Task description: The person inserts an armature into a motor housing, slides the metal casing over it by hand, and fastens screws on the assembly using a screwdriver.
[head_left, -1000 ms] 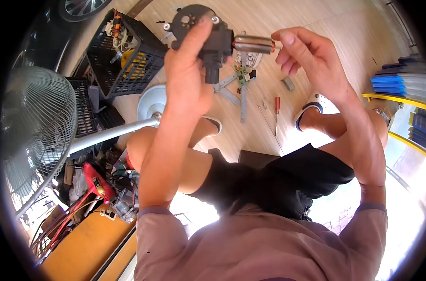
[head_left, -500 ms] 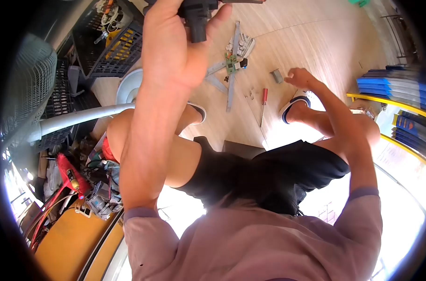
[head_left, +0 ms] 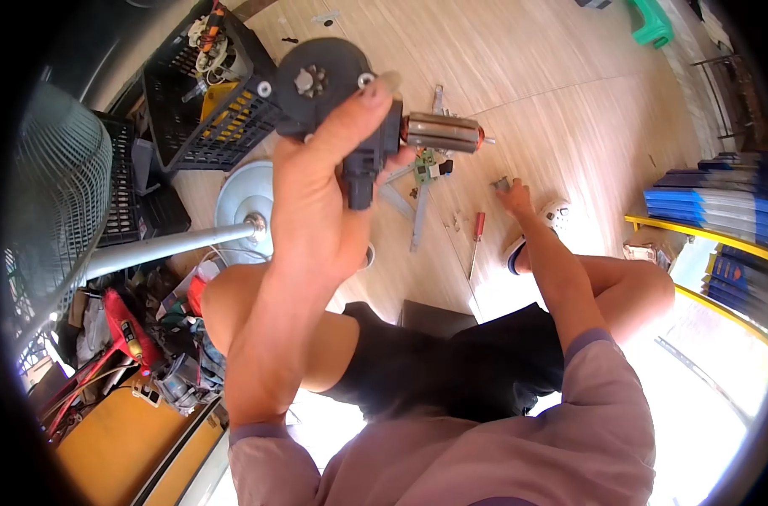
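My left hand [head_left: 316,190] is raised and closed around a small gear motor [head_left: 337,80]. It has a round black gear housing with a toothed drive in its middle and a black connector block below. The bare copper-wound armature [head_left: 443,132] sticks out of it to the right, its thin shaft pointing away. Down on the floor, my right hand [head_left: 514,200] has its fingers closed on a small grey metal motor casing [head_left: 502,183], partly covered by them. A red-handled screwdriver [head_left: 479,226] lies left of that hand.
On the floor lie a green circuit board [head_left: 426,169] and flat metal strips [head_left: 419,219]. A black crate [head_left: 207,110] and a fan's round base [head_left: 232,207] stand at left. Blue packets fill a yellow-edged rack [head_left: 704,228] at right. A green stool [head_left: 651,24] is at upper right.
My left hand has come lower in view, showing the gear motor and armature fully. My right hand has moved left onto the grey casing and closed on it. The view has tilted upward.
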A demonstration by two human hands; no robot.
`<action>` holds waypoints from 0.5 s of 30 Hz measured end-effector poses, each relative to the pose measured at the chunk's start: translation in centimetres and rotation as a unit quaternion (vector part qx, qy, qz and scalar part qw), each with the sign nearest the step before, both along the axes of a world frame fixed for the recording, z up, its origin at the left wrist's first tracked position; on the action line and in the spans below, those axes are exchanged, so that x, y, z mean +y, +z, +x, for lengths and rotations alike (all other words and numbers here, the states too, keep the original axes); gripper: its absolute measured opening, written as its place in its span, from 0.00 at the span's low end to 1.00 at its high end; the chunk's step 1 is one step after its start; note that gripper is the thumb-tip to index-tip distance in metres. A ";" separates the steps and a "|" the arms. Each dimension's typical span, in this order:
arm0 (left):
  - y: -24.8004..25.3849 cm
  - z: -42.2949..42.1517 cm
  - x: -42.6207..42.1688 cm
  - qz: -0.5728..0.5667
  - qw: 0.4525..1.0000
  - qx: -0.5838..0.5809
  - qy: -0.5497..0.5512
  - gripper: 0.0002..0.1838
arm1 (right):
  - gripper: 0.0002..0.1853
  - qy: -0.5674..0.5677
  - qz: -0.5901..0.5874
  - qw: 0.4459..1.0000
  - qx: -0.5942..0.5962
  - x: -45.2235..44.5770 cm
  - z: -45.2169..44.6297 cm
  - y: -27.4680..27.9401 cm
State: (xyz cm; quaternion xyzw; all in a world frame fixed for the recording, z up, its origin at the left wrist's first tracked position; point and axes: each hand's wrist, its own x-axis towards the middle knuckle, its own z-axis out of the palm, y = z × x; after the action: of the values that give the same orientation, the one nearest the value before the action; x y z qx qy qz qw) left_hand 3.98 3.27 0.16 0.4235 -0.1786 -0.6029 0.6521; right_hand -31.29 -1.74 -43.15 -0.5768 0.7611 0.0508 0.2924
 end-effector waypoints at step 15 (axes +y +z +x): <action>1.5 -2.6 -2.0 0.013 0.996 0.045 -0.077 0.13 | 0.28 0.063 -0.029 0.997 0.021 -0.6 0.0 -1.9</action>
State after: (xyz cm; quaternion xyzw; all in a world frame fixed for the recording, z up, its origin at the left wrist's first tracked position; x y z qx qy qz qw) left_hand 1.35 1.24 1.71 0.3893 -0.1733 -0.6717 0.6060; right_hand -31.31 -2.38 -45.03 -0.6306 0.7305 0.0593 0.2554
